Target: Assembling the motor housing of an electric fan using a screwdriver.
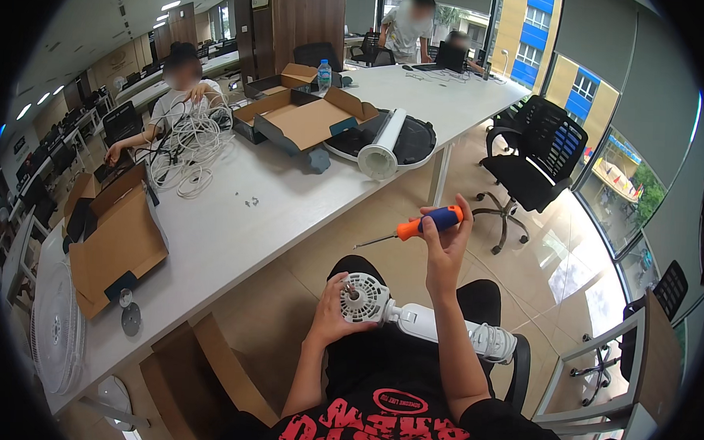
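Observation:
My left hand (329,316) is closed around the side of a white fan motor housing (374,300) lying in my lap. Its slotted round face points up, with a metal shaft at the centre. A white neck and body (418,322) run from the housing to the right, past my right forearm, with a white cord (493,343) coiled at the far end. In my right hand (446,250), raised above the lap, is a screwdriver (408,229) with an orange and blue handle. Its tip points left and stays apart from the motor housing.
On the white table (243,232) lie small metal bits (252,202), opened cardboard boxes (126,251), tangled white cables (191,156), a white tube (386,143) on a black round base, and a fan grille (56,330). A person sits across, handling cables. Black chairs (534,145) stand at right.

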### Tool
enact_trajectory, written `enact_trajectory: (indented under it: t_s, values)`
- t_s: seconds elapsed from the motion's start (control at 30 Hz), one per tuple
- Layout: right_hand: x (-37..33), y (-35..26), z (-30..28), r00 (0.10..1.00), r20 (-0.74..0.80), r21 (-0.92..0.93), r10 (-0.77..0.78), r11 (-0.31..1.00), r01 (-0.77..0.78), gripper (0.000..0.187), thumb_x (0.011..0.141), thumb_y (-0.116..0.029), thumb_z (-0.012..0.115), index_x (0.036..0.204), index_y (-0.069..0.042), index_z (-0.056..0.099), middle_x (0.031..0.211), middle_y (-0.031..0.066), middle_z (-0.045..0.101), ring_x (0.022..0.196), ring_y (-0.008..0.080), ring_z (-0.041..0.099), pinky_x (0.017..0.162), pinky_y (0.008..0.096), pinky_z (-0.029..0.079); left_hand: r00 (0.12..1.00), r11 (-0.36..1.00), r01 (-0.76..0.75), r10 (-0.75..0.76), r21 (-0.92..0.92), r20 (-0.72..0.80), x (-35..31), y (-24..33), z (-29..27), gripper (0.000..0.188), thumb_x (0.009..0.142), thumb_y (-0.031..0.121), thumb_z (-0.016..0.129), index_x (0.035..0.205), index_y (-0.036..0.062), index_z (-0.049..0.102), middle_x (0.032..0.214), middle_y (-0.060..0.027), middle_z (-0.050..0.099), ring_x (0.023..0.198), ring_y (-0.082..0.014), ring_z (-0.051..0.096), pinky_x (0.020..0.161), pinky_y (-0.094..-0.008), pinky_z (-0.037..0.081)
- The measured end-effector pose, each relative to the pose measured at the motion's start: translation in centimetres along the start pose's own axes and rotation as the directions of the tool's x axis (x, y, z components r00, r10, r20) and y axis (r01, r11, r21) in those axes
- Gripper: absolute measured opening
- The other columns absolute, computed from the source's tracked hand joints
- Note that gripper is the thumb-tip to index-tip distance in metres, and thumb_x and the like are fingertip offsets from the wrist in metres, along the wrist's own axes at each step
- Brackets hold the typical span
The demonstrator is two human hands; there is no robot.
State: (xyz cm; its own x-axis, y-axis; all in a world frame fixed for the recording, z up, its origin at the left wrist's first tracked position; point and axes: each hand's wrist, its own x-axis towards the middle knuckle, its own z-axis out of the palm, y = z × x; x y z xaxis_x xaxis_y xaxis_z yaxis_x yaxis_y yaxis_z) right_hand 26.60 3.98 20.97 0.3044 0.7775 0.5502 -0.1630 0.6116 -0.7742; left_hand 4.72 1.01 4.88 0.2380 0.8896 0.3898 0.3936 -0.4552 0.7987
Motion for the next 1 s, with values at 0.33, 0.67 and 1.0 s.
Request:
enact_trajectory:
  t_s: [0.33, 0.67, 1.0]
  values:
    - [0.6, 0.0, -0.9, 0.975, -0.197, 0.182, 0.102, 0.981, -0.066, 0.061, 0.108, -0.013, 0.064, 0.158, -0.014, 0.030, 0.128, 0.0187, 0.063, 0.113, 0.0295, 0.072, 0.096, 0.0429, 0.062, 1.000, 1.000, 0.004, -0.004, -0.024, -0.005, 0.0, -0.2, 0.1, 0.101, 0.054, 0.046, 0.103, 0.132, 0.0066, 0.053, 0.156, -0.0210, 0.046, 0.142, -0.0421, 0.050, 0.117, -0.0501, 0.044]
    - [-2.0, 9.2, -4.4, 0.896, -0.265, 0.490, 0.356, 0.850, -0.193, 0.058, 0.107, -0.019, 0.067, 0.153, -0.015, 0.034, 0.127, 0.0171, 0.063, 0.116, 0.0309, 0.070, 0.099, 0.0474, 0.061, 0.993, 0.993, -0.102, 0.105, 0.058, -0.045, -0.1, -0.3, 0.2, 0.099, 0.057, 0.045, 0.103, 0.130, 0.0075, 0.049, 0.156, -0.0211, 0.046, 0.140, -0.0433, 0.050, 0.115, -0.0516, 0.045]
    - [-3.3, 14.6, -7.9, 0.859, -0.083, 0.692, 0.505, 0.650, -0.314, 0.048, 0.107, -0.025, 0.067, 0.147, -0.020, 0.042, 0.125, 0.0127, 0.066, 0.114, 0.0262, 0.069, 0.100, 0.0429, 0.060, 0.989, 0.985, -0.139, 0.144, 0.098, -0.043, 0.1, -0.2, 0.5, 0.103, 0.056, 0.051, 0.102, 0.134, 0.0068, 0.052, 0.158, -0.0227, 0.047, 0.141, -0.0464, 0.050, 0.117, -0.0543, 0.042]
